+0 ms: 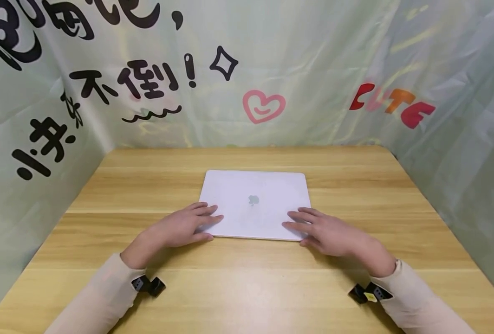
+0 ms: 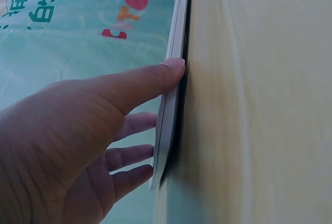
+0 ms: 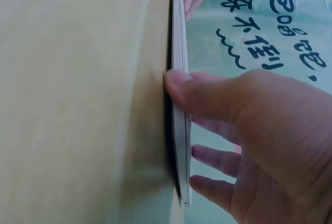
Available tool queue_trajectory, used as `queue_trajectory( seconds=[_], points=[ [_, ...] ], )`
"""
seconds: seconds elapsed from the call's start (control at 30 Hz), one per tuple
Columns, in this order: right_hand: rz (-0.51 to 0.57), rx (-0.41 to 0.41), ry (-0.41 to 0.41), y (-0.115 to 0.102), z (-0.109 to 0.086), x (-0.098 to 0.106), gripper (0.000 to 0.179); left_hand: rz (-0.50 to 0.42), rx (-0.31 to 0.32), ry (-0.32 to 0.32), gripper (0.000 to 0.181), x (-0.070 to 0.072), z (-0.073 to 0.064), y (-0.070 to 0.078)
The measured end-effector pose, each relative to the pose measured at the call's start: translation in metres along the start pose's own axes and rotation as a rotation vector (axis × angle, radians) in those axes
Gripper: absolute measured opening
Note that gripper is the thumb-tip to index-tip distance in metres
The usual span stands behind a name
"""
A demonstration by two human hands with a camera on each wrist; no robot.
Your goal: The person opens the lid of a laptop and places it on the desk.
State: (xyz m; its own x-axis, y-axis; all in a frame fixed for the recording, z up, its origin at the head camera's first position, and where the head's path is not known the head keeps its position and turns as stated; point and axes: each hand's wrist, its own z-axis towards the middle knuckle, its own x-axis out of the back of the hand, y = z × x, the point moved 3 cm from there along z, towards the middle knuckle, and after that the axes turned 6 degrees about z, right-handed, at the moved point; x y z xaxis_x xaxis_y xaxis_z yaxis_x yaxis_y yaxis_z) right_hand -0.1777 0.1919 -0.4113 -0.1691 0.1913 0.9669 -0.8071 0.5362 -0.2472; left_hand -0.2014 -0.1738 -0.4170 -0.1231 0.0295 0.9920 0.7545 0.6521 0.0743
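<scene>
A closed silver laptop (image 1: 253,185) with an apple logo on its lid lies on the wooden table, its front edge towards me. My left hand (image 1: 184,226) holds the left front corner, fingers on the lid and thumb against the front edge. At the right front corner, my right hand (image 1: 330,232) holds it the same way. In the left wrist view, the thumb (image 2: 155,76) touches the laptop's thin side (image 2: 168,112), with a dark gap beneath. The right wrist view shows the right thumb (image 3: 194,94) on the same edge.
The wooden table (image 1: 251,287) extends around the laptop. Pale green cloth (image 1: 314,55) with printed writing, a pink heart (image 1: 263,111) and coloured letters hangs behind and along both sides. A small black device (image 1: 148,285) sits at each sleeve cuff.
</scene>
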Motion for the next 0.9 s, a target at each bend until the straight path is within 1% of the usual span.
queue_trajectory(
  seconds=[0.17,0.33,0.43,0.5,0.57,0.7,0.77,0.9],
  points=[
    [0.036,-0.015,0.011,0.009,0.002,0.004,0.057,0.021,-0.033,0.008,0.056,0.001,0.003,-0.001],
    [0.082,-0.043,0.000,0.016,0.003,0.005,0.058,0.012,-0.048,0.017,0.055,0.001,0.005,0.000],
    [0.087,-0.039,0.007,0.018,0.004,0.006,0.057,0.003,-0.048,0.016,0.055,0.000,0.005,0.001],
    [0.071,-0.037,0.019,0.017,0.006,0.007,0.055,-0.002,-0.047,0.021,0.054,0.000,0.005,0.000],
    [0.054,-0.048,0.025,0.015,0.008,0.007,0.053,-0.019,-0.052,0.033,0.053,-0.001,0.004,0.000],
    [0.027,-0.088,0.012,0.010,0.013,0.008,0.051,-0.061,-0.065,0.055,0.052,-0.002,0.004,-0.003],
    [0.022,-0.104,0.006,0.008,0.015,0.009,0.050,-0.081,-0.057,0.060,0.052,-0.004,0.004,-0.007],
    [0.025,-0.104,0.010,0.005,0.021,0.011,0.048,-0.123,-0.041,0.071,0.052,-0.008,0.004,-0.015]
  ],
)
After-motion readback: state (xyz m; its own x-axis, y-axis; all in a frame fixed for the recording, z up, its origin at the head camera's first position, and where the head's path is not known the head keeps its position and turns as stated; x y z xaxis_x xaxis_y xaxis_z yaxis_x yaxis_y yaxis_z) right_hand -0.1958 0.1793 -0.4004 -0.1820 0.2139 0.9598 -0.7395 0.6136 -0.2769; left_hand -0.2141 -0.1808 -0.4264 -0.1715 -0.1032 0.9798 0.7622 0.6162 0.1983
